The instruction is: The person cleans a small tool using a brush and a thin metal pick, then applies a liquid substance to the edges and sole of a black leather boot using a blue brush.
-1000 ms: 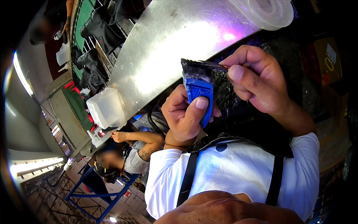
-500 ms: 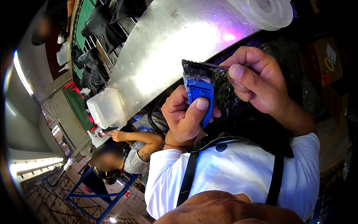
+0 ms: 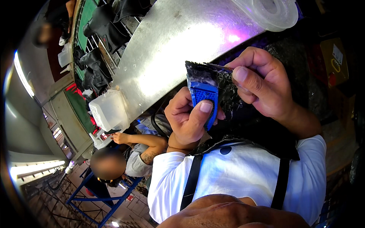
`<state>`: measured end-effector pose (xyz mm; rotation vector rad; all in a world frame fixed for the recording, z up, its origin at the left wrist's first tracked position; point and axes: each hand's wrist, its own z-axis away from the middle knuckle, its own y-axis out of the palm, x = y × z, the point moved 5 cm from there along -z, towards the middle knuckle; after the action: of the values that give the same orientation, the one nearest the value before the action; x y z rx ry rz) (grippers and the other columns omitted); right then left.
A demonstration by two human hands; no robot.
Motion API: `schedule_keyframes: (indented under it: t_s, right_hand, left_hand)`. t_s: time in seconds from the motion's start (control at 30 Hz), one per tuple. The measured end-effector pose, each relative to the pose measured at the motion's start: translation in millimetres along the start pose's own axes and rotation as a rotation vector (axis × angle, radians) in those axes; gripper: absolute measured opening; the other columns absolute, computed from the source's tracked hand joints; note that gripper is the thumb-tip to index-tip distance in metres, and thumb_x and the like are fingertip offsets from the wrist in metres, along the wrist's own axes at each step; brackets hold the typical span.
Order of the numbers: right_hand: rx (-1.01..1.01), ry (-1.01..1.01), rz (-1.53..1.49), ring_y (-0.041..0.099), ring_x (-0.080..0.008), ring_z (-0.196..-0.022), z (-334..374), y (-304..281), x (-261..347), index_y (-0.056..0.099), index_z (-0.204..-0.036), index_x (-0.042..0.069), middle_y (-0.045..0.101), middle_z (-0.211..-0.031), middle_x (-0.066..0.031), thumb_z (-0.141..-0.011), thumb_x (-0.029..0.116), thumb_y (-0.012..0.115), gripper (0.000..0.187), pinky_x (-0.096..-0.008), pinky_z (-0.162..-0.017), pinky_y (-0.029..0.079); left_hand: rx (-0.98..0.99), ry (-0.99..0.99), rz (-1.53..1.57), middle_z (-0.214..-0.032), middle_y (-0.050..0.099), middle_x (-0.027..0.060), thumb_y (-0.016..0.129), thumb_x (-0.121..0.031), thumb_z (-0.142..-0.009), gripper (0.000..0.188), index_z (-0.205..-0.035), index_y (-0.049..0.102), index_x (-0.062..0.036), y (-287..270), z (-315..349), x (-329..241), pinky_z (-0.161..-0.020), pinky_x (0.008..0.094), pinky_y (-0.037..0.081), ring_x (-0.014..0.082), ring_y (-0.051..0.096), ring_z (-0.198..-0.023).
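My left hand (image 3: 189, 118) grips a small blue grid-faced part (image 3: 204, 99), thumb pressed on its front, just below the edge of the metal table (image 3: 167, 49). A black crinkled wrapping (image 3: 218, 83) covers the part's top and right side. My right hand (image 3: 262, 85) pinches that black wrapping at its upper right, thumb on top, with a thin dark strip running between its fingers. Both hands are held close together above my white-shirted chest.
A clear plastic container (image 3: 109, 110) sits at the table's left end and a round clear lid (image 3: 272, 13) at its far right. Another person sits below left, an arm (image 3: 140, 140) resting by a blue metal frame (image 3: 102, 197). Dark garments (image 3: 102, 26) lie on a rack beyond.
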<state>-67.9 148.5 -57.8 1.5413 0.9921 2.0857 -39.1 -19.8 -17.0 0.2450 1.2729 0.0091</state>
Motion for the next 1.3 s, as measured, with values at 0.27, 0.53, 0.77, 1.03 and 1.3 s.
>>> schedule_keyframes:
  t_s: [0.27, 0.53, 0.77, 1.03, 1.3]
  right_hand:
    - [-0.009, 0.056, -0.096, 0.043, -0.0008, -0.050, -1, -2, -6, 0.062, -0.103, 0.000, 0.052, -0.066, 0.0036, -0.098, 0.015, 0.062, 0.016, -0.0175, -0.046, 0.034]
    - [0.012, 0.070, -0.042, 0.043, -0.0009, -0.050, -1, 6, -8, 0.063, -0.103, 0.001, 0.052, -0.065, 0.0044, -0.098, 0.016, 0.062, 0.016, -0.0175, -0.046, 0.033]
    - [-0.032, 0.032, -0.042, 0.043, -0.0008, -0.051, 1, 12, -10, 0.063, -0.103, 0.001, 0.052, -0.065, 0.0045, -0.098, 0.016, 0.062, 0.016, -0.0177, -0.046, 0.034]
    - [-0.007, 0.062, -0.023, 0.043, -0.0007, -0.051, 4, 19, -14, 0.063, -0.102, 0.001, 0.052, -0.066, 0.0046, -0.098, 0.016, 0.062, 0.016, -0.0179, -0.047, 0.035]
    - [-0.102, 0.030, -0.084, 0.040, -0.0019, -0.049, 6, 20, -19, 0.062, -0.101, 0.000, 0.049, -0.065, 0.0036, -0.099, 0.013, 0.060, 0.013, -0.0188, -0.044, 0.032]
  left_hand:
    - [-0.030, -0.012, 0.010, -0.074, 0.068, 0.0156, 0.063, -0.015, -0.094, 0.018, -0.095, 0.058, 0.0026, -2, 2, -1, -0.052, 0.0240, 0.047, 0.0126, 0.060, -0.057]
    - [-0.029, -0.017, 0.007, -0.074, 0.069, 0.0159, 0.064, -0.014, -0.093, 0.018, -0.092, 0.057, 0.0020, -7, 4, -3, -0.053, 0.0240, 0.048, 0.0124, 0.060, -0.056]
    - [-0.058, -0.001, -0.027, -0.069, 0.067, 0.0166, 0.064, -0.018, -0.092, 0.022, -0.091, 0.057, 0.0028, -12, 10, -3, -0.048, 0.0251, 0.046, 0.0140, 0.058, -0.052]
    - [-0.114, 0.025, -0.097, -0.062, 0.062, 0.0174, 0.065, -0.027, -0.090, 0.033, -0.092, 0.059, 0.0064, -15, 15, -2, -0.039, 0.0253, 0.041, 0.0172, 0.054, -0.042]
    - [-0.164, 0.034, -0.124, -0.063, 0.063, 0.0176, 0.065, -0.026, -0.089, 0.032, -0.091, 0.058, 0.0055, -21, 22, -3, -0.038, 0.0249, 0.040, 0.0167, 0.054, -0.042]
